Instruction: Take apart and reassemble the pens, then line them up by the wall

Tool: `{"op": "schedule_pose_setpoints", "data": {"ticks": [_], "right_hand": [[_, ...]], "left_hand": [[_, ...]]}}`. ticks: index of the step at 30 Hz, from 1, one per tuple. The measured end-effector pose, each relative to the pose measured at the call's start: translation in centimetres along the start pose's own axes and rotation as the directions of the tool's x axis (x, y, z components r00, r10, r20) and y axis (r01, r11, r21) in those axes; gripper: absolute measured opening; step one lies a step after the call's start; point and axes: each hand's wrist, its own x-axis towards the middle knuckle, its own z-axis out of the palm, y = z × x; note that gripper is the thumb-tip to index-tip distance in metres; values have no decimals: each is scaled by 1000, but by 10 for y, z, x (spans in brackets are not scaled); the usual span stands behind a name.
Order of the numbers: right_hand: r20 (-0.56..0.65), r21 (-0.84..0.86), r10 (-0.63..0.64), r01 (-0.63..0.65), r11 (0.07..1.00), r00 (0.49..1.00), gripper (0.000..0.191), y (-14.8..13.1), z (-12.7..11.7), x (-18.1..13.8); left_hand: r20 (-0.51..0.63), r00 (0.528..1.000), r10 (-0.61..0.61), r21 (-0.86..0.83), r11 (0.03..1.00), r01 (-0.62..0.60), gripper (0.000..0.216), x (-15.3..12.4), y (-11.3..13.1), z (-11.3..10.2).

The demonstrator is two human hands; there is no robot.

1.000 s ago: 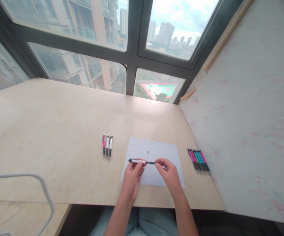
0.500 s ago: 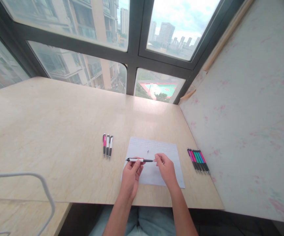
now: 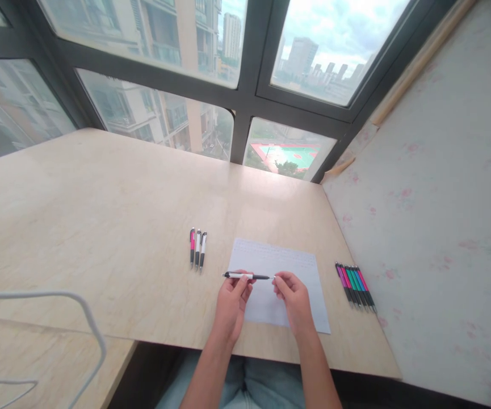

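Note:
My left hand (image 3: pixel 232 300) is closed on a white and black pen (image 3: pixel 245 276), held level above a white sheet of paper (image 3: pixel 283 267) on the wooden table (image 3: pixel 100 216). My right hand (image 3: pixel 294 295) pinches something small at the pen's right tip; I cannot make out what. Three pens (image 3: pixel 197 249), one pink and two white, lie side by side left of the sheet. A row of several pink, green and blue pens (image 3: pixel 355 283) lies right of the sheet near the wall.
A large window (image 3: pixel 236 62) runs along the table's far edge. A pale flowered wall (image 3: pixel 432 216) stands at the right. A white wire frame (image 3: pixel 58 318) shows at the lower left over a lower surface. My legs are under the table's front edge.
The view has shifted, so everything sits a little further right. My right hand has drawn slightly away from the pen's tip. The small dark speck on the sheet is no longer seen.

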Motion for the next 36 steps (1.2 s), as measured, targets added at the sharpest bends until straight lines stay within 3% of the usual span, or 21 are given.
{"op": "schedule_pose_setpoints", "data": {"ticks": [3,6,18,25,30,36], "right_hand": [[-16,198,59,-55,979,998,30,4,-4,-13],[-64,239,41,-24,971,997,26,4,-2,-15],[-16,1,-43,43,999,999,27,1,-5,-13],[-32,-88,-53,50,995,998,46,5,-11,-11],[34,-33,-113,115,993,993,34,-2,-15,-13],[49,-160,-102,108,981,994,30,-5,-13,-14]], "left_hand": [[-2,1000,1,6,1000,-1,23,2,-2,-1],[4,1000,-4,18,1000,4,24,2,-4,0],[95,995,9,121,992,-21,20,-1,-9,1],[124,991,-46,144,989,28,24,-4,-10,4],[99,994,-44,141,990,29,25,-2,-9,2],[107,993,-40,132,991,26,22,-3,-9,1]]}}
